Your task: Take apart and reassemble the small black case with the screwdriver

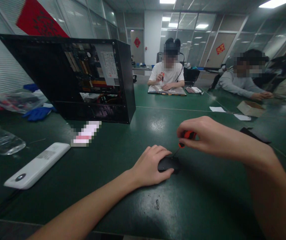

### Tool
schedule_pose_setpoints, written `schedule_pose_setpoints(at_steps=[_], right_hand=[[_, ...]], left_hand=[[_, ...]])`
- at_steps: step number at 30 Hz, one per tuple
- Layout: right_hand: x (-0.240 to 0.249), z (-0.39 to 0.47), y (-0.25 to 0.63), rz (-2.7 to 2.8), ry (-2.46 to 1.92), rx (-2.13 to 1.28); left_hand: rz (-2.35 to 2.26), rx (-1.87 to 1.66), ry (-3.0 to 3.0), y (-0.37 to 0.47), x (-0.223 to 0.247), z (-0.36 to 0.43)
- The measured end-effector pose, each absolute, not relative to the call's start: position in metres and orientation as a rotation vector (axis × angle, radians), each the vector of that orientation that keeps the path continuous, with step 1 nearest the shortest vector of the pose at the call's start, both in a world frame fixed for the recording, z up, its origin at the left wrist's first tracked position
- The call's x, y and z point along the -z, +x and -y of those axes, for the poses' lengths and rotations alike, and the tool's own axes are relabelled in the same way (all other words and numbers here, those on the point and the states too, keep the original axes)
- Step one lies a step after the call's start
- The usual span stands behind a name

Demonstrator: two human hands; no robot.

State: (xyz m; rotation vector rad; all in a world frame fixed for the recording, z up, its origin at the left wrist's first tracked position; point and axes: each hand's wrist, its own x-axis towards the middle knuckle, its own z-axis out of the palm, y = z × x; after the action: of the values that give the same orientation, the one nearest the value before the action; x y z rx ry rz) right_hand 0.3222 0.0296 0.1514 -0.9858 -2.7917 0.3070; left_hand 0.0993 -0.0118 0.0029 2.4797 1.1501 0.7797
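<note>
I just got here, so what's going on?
The person's left hand grips a small black device on the green table; the right hand holds an orange-and-black screwdriver with its tip at the device's far edge. An open computer case stands to the left. Across the table, a co-worker holds another screwdriver over a flat panel.

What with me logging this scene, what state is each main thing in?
Left hand: closed around the black device
Right hand: closed on the screwdriver
Black device: lying down, held
Screwdriver: slanted, tip down at the black device
Computer case: side open, inner parts showing
Blue glove: unworn
Cardboard box: open-topped
Ceiling light: lit
</note>
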Motion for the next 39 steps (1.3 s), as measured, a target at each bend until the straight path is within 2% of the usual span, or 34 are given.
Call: schedule_pose_setpoints(at_steps=[12,15,18,20,26,33,36,39], right_hand=[[-0.157,-0.035,0.332,2.77,-1.033,-0.343],[-0.155,-0.052,0.353,2.682,-1.163,-0.111],[-0.15,-0.076,0.379,2.542,-1.569,0.268],[-0.148,-0.087,0.39,2.492,-1.737,0.358],[-0.145,-0.093,0.391,2.596,-1.52,0.153],[-0.113,-0.136,0.413,2.638,-1.612,-0.3],[-0.107,-0.15,0.44,2.582,-1.744,-0.28],[-0.108,-0.158,0.464,2.481,-1.886,-0.083]], left_hand=[[-1.137,-0.778,2.481,0.098,-0.004,0.013],[-1.154,-0.763,2.489,0.097,-0.004,0.012],[-1.168,-0.74,2.486,0.097,-0.004,0.012],[-1.163,-0.737,2.483,0.097,-0.005,0.012],[-1.166,-0.737,2.479,0.097,-0.004,0.012],[-1.161,-0.751,2.491,0.096,-0.003,0.012],[-1.158,-0.762,2.489,0.097,-0.002,0.013],[-1.156,-0.771,2.488,0.097,-0.003,0.013]])
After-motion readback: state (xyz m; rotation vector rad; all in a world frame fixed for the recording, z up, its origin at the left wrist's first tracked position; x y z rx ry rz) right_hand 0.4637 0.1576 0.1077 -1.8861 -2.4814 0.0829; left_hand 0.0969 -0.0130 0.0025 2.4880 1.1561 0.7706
